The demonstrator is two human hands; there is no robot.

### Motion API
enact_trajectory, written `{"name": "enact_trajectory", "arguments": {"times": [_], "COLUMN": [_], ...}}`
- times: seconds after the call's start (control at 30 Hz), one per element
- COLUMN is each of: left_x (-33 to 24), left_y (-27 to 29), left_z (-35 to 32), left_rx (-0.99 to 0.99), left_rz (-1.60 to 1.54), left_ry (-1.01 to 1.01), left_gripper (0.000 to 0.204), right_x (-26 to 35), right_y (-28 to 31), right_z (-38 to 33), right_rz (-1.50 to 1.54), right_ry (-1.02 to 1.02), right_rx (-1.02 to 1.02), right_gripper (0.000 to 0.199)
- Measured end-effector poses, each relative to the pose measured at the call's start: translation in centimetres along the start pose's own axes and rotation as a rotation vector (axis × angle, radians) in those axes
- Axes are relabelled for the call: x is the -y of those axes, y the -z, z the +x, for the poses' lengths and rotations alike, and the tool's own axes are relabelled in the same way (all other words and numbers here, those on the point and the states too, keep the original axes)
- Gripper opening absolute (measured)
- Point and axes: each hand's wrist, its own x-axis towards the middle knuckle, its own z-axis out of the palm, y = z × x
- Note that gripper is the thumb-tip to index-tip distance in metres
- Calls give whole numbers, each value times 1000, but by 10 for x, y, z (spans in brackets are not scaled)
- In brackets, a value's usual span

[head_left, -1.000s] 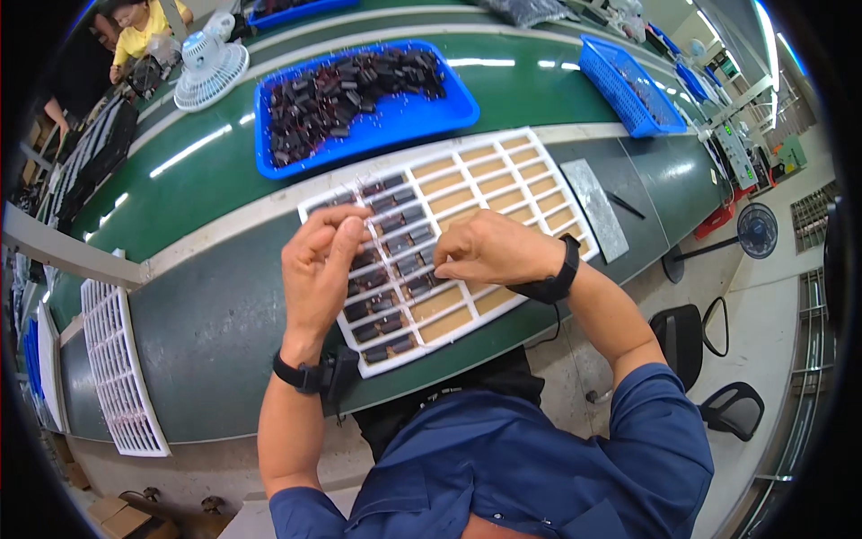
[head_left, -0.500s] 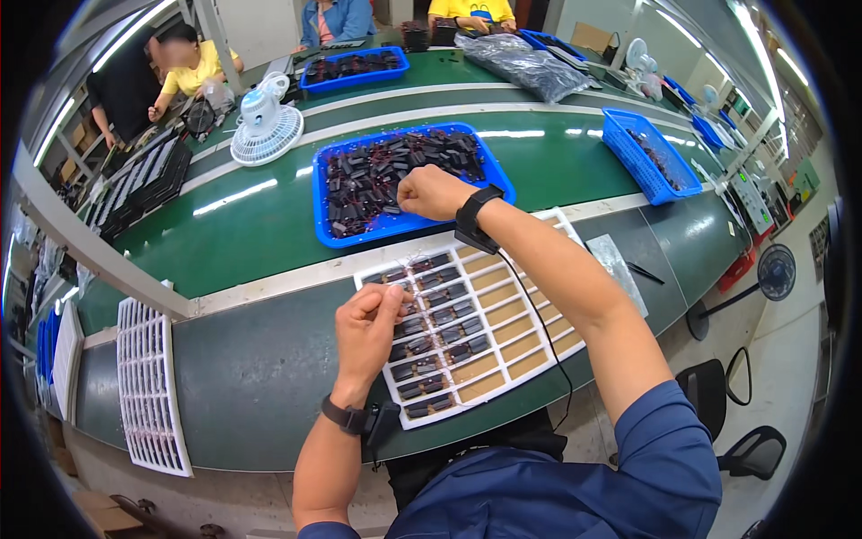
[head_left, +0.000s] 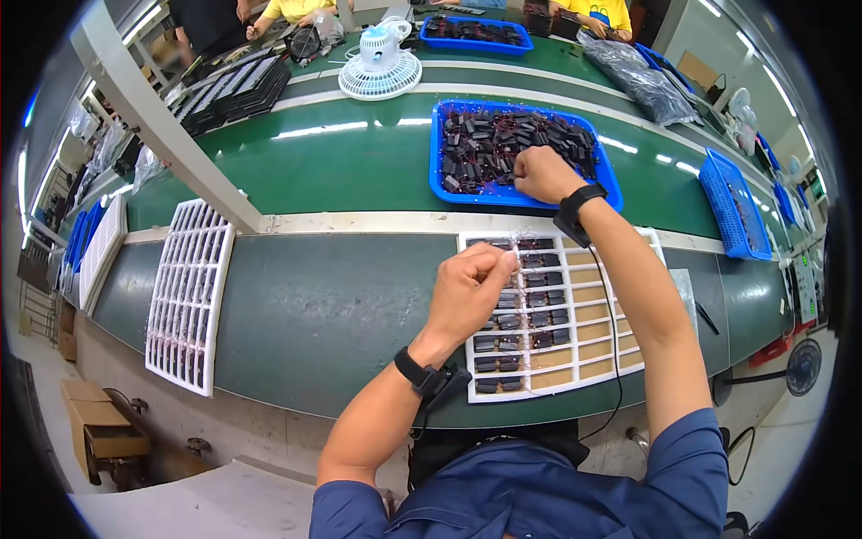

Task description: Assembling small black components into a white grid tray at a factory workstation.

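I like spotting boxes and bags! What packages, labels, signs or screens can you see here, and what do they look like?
Cardboard box: on the floor at lower left, brown, its side open.
Plastic bag: on the green belt at upper right, clear and crinkly, full of dark parts.
Papers: far right edge, small and pale, too blurred to tell more.
Screens: none to be seen.

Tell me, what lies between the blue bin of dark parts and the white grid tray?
In the head view, a pale strip edging the green belt separates the blue bin from the white grid tray.

L hand raised, fingers pinched together, wrist bent. R arm stretched fwd, R hand curled into loose fist, knuckles up.
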Motion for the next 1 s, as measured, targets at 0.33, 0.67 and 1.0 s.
{"name": "enact_trajectory", "arguments": {"times": [0.33,0.67,1.0], "left_x": [0,5,-8], "left_y": [2,28,67], "left_z": [-1,14,77], "left_rx": [27,-64,-74], "left_rz": [-22,-56,531], "left_ry": [5,49,-24], "left_gripper": [27,21,14], "right_x": [-10,12,-13], "right_y": [30,51,34], "right_z": [-37,-152,-231], "right_rz": [540,1493,1773], "right_ry": [-291,-222,-255], "right_rx": [-283,-175,-167], "right_gripper": [21,31,29]}}
